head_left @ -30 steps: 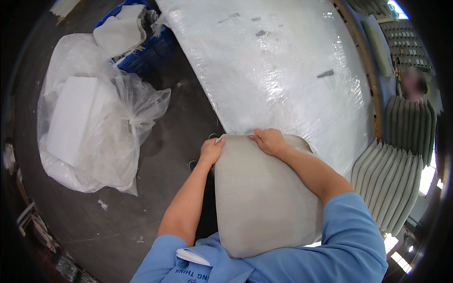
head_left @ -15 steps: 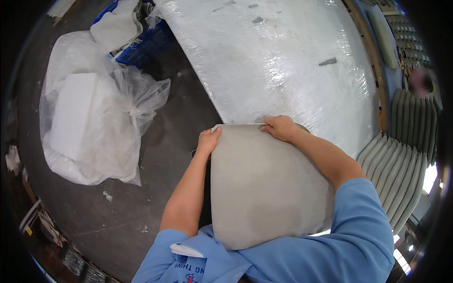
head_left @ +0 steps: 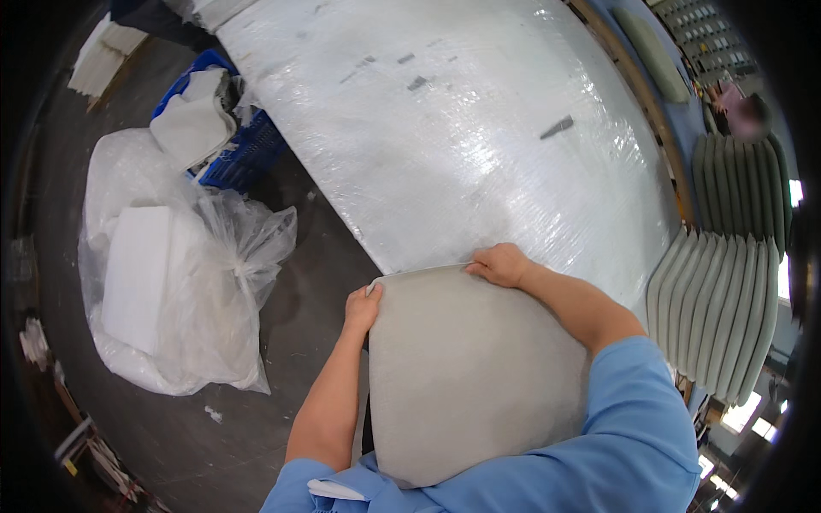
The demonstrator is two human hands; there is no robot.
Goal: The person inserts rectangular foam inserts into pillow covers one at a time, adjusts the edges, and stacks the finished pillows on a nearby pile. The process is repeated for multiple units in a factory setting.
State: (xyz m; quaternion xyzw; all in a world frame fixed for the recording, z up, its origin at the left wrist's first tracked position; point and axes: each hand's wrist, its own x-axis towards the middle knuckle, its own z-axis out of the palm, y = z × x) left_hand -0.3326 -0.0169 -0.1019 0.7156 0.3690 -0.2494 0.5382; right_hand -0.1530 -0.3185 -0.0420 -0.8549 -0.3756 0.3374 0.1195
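A grey-beige padded cushion (head_left: 475, 372) rests against my body, its far edge just over the near corner of the plastic-wrapped table (head_left: 462, 154). At its far left corner, my left hand (head_left: 363, 309) grips the rim with the thumb on top. My right hand (head_left: 500, 265) pinches the same far edge toward the right, fingers curled over it. The underside of the cushion and the fingertips beneath it are hidden.
On the floor at left lies a clear plastic bag (head_left: 214, 308) with white foam pieces; behind it stands a blue crate (head_left: 252, 154) holding white padding. Rows of similar cushions (head_left: 714, 312) stand upright at right. A person (head_left: 742, 111) is at the far right.
The view has shifted, so the table and bag sit lower in the picture. Both hands keep their hold on the cushion, whose far edge now appears slightly bowed and slanted.
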